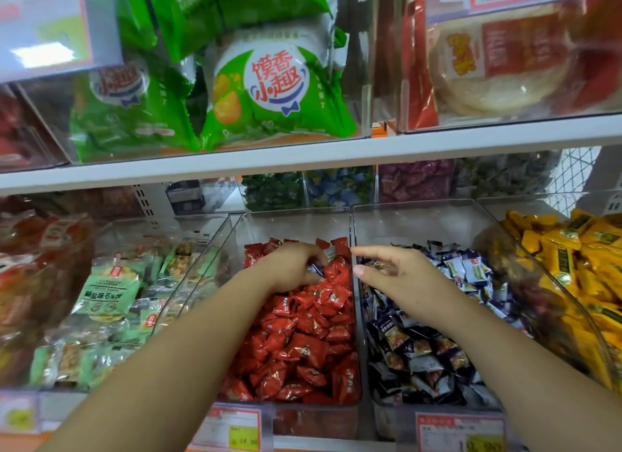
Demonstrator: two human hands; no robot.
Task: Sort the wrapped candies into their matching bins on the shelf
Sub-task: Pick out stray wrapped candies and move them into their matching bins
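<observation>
A clear bin (296, 217) in the middle of the lower shelf holds red wrapped candies (303, 337). My left hand (289, 266) is inside it, near the back, and pinches a dark blue wrapped candy (316, 269) that lies among the red ones. To its right a second clear bin (417, 212) is filled with dark blue and white wrapped candies (424, 350). My right hand (393, 269) hovers over that bin's back left corner with fingers extended and nothing in it.
Yellow wrapped candies (579, 259) fill the bin at far right. Green snack packets (107, 293) fill the bin to the left. Behind are small bins of green, blue and purple sweets (340, 185). A shelf board (303, 155) with green bags (269, 88) hangs overhead. Price tags (232, 428) line the front edge.
</observation>
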